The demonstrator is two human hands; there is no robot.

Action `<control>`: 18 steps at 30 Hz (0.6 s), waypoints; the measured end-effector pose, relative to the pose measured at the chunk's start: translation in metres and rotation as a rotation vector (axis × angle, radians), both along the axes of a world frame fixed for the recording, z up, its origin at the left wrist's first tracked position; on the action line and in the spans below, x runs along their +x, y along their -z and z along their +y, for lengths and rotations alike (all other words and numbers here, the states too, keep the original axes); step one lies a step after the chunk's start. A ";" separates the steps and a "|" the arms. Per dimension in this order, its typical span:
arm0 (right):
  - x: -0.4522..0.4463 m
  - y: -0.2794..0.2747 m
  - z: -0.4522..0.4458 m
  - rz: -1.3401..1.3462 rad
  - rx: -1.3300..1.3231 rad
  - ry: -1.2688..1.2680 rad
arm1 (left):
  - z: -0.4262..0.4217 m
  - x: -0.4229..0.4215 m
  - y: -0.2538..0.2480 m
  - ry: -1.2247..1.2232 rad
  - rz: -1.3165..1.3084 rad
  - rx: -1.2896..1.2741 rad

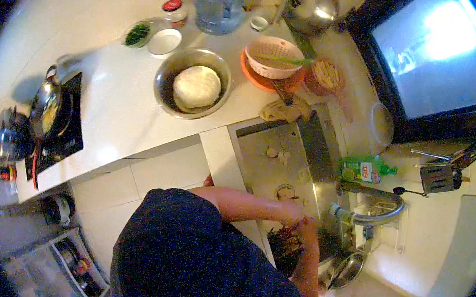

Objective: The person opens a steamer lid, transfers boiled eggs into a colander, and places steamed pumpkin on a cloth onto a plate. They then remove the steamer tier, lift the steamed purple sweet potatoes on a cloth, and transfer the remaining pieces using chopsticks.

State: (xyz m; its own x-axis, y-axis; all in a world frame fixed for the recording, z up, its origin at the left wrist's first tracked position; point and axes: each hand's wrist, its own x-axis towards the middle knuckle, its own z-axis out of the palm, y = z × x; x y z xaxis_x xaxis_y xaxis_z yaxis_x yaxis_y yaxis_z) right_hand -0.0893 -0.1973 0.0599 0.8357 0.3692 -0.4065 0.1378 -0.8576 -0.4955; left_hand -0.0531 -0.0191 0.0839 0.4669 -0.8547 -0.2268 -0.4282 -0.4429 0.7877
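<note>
the person's two hands meet over the steel sink [264, 171], right of the middle in the lower half of the frame; the left hand [293, 214] comes at the end of the upper arm, and the right hand [308, 228] at the end of the lower arm; they are close together and seem to touch, but the fingers are small and blurred, so i cannot tell if they are spread, pressed together or pinching something; just beside them, in the lower middle of the frame, a dark reddish clump [284, 245] lies in the sink; some pale pieces [272, 152] lie higher in the same sink; at the upper middle, a metal bowl [162, 79] holds a round pale mass [197, 87]; to its right, a pink colander [276, 70] is in an orange basin [248, 75], with a crumpled cloth [285, 110] just below; a green bottle [364, 170] lies right of the sink.
</note>
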 end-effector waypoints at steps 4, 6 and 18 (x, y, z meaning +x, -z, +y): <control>0.026 -0.094 0.082 0.226 0.474 0.710 | 0.058 0.013 -0.021 -0.434 -0.312 -0.352; 0.021 -0.043 0.061 0.153 0.452 0.596 | 0.062 0.005 0.005 -0.451 -0.264 -0.172; 0.021 -0.055 0.152 0.060 0.222 -0.202 | 0.335 -0.289 -0.018 -1.413 -0.221 0.331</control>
